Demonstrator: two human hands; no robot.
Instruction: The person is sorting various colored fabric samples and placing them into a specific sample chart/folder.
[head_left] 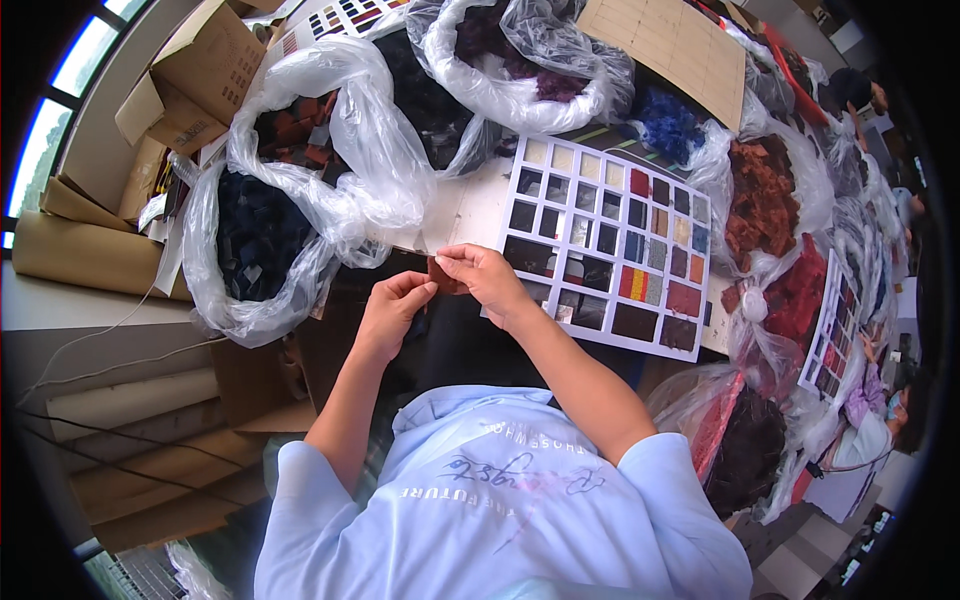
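Observation:
Between both hands is a small reddish-brown swatch (443, 278), held just in front of the table's near edge. My left hand (396, 308) pinches its left side between thumb and finger. The right hand (488, 286) grips its upper right part, with the fingers curled round it. Right beside that hand lies a white sample card (512, 190) with rows of coloured swatches in a grid: cream, black, grey, red, brown, blue. A clear plastic bag (205, 235) of dark navy pieces stands to the left of my hands.
More open plastic bags hold reddish-brown pieces (300, 125), purple pieces (540, 85), blue pieces (665, 120) and rust-coloured pieces (762, 195). Cardboard boxes (208, 62) stand at the far left. Another sample card (832, 325) hangs at the right. Other people (868, 440) sit along the right side.

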